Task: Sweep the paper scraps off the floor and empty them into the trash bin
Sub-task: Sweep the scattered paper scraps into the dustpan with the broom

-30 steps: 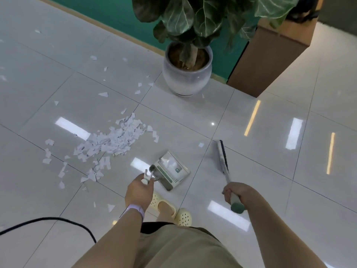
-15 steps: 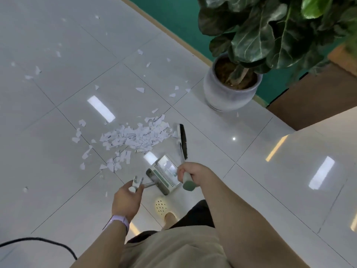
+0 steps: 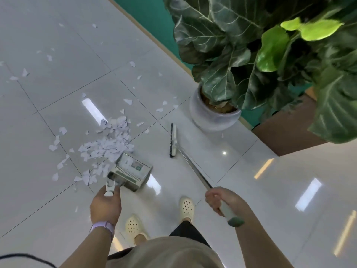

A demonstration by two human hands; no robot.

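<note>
A heap of white paper scraps [image 3: 110, 141] lies on the pale tiled floor, with several loose bits scattered to the left and towards the wall. A grey dustpan [image 3: 130, 171] rests on the floor, its mouth against the near edge of the heap. My left hand [image 3: 105, 206] grips the dustpan's upright handle. My right hand [image 3: 222, 200] grips the handle of a long broom [image 3: 173, 141], whose black-bristled head stands on the floor to the right of the heap, apart from it. No trash bin is in view.
A large-leaved plant in a white pot [image 3: 212, 117] stands close behind the broom head, against a green wall. A brown wooden cabinet [image 3: 286, 132] is to its right. A black cable [image 3: 25, 257] lies at the lower left. My feet in cream clogs [image 3: 186, 206] stand just behind the dustpan.
The broom head has swung from beside the heap out to the right. My right hand has pulled back to the right. The dustpan now touches the heap's edge.
</note>
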